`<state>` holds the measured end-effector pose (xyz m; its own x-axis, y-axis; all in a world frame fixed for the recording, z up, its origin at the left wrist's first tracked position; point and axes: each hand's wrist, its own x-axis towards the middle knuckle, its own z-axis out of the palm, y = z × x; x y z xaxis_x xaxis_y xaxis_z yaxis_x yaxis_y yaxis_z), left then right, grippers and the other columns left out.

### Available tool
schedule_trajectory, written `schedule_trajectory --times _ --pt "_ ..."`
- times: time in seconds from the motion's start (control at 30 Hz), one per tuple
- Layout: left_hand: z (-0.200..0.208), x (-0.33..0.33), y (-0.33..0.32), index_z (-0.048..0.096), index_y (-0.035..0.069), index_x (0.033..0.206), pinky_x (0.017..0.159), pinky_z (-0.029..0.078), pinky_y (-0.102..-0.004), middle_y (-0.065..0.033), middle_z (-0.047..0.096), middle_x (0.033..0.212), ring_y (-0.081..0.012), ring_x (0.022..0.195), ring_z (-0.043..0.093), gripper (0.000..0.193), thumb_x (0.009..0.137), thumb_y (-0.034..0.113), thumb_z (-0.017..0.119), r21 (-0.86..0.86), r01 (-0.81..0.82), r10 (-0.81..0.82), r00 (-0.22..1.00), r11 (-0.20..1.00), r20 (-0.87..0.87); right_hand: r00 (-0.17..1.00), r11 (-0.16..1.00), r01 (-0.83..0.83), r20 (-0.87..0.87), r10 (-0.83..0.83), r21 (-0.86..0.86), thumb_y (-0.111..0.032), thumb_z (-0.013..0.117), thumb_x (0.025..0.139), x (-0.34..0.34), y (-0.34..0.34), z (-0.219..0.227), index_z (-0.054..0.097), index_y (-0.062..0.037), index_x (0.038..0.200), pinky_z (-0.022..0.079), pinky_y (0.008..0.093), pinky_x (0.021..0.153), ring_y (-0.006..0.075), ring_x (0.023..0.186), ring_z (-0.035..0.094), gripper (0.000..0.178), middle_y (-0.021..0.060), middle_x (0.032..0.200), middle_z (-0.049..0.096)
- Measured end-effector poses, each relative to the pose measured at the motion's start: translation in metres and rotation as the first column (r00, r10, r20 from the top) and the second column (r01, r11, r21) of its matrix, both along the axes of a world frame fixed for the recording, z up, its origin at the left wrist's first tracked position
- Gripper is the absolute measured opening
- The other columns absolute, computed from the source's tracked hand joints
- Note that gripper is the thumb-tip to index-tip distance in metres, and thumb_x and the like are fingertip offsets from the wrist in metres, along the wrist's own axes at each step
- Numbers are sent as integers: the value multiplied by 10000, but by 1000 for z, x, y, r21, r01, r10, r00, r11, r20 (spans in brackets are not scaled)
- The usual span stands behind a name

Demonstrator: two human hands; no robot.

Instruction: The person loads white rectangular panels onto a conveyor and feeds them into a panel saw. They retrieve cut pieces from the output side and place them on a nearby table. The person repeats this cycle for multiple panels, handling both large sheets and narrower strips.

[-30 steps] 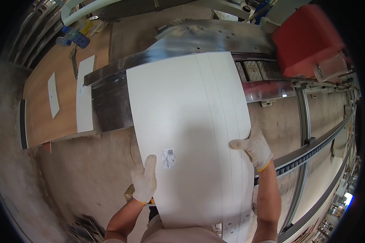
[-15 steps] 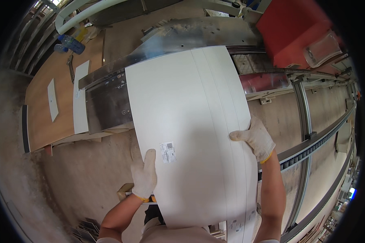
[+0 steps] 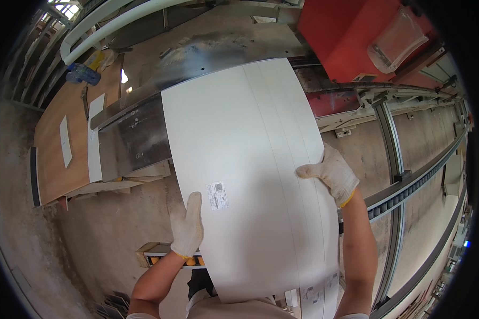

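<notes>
A long white panel (image 3: pixel 234 133) stretches from my body to the metal machine bed (image 3: pixel 138 141), its far end lying over the bed. Thin lengthwise lines run along its right side; whether they divide separate boards I cannot tell. A printed label (image 3: pixel 217 195) is stuck near the left edge. My left hand (image 3: pixel 188 226), in a pale knit glove, grips that edge with the thumb on top. Gloved likewise, my right hand (image 3: pixel 332 175) clasps the right edge farther forward, its thumb across the top face. The fingers of both hands are largely hidden at or under the edges.
Left of the bed stands a brown board table (image 3: pixel 50 170) with white strips (image 3: pixel 65 141) and plastic bottles (image 3: pixel 84 74). A red machine housing (image 3: pixel 340 37) rises at far right. Metal rails (image 3: pixel 396 223) run along the right. Yellow rollers (image 3: pixel 191 261) show beside my left wrist.
Both hands keep their hold on the panel. The machine and red housing have shifted leftward in the picture, and more of the yellow rollers shows beside my left wrist.
</notes>
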<state>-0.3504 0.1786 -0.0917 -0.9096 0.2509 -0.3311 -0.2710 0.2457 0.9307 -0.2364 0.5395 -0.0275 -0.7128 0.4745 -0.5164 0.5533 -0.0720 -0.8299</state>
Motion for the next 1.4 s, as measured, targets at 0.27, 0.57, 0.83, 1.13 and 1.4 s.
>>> schedule_trajectory --times 0.27,0.57,0.83,1.13,1.4 --pt "13 22 56 725 -82 997 687 456 -309 1 654 892 -73 809 527 400 1165 278 682 -12 4 -4 1000 1000 -8 1000 997 23 -14 -25 -70 -64 941 743 23 49 0 703 94 1348 618 341 924 198 956 754 669 144 1116 810" --pt "17 51 124 731 -84 956 672 448 -330 -10 662 835 -74 789 533 434 1151 303 703 -78 4 2 997 997 79 1000 1000 18 -9 -18 -10 -110 966 696 55 115 3 720 113 1287 630 358 863 222 888 756 678 156 1073 799" --pt "21 93 224 700 -113 925 700 464 -389 -96 642 759 -124 759 531 562 1160 393 639 -131 103 -105 994 986 -6 1000 998 23 10 -24 62 -121 953 752 102 210 2 731 113 1279 658 377 828 259 846 794 618 202 1044 814" --pt "12 137 331 655 -142 813 739 490 -429 -149 632 734 -178 768 561 709 1124 496 665 -162 109 -122 990 981 -72 995 981 -28 97 9 190 -243 984 732 149 323 -2 627 135 1379 650 400 875 296 946 778 830 254 1150 771" --pt "4 176 424 664 -163 843 817 526 -472 -220 673 773 -258 791 633 815 1099 611 636 -186 144 -164 981 972 -99 929 848 -254 361 80 466 -567 948 765 182 425 -1 598 157 1484 534 425 1147 411 1338 691 1078 334 1435 708"
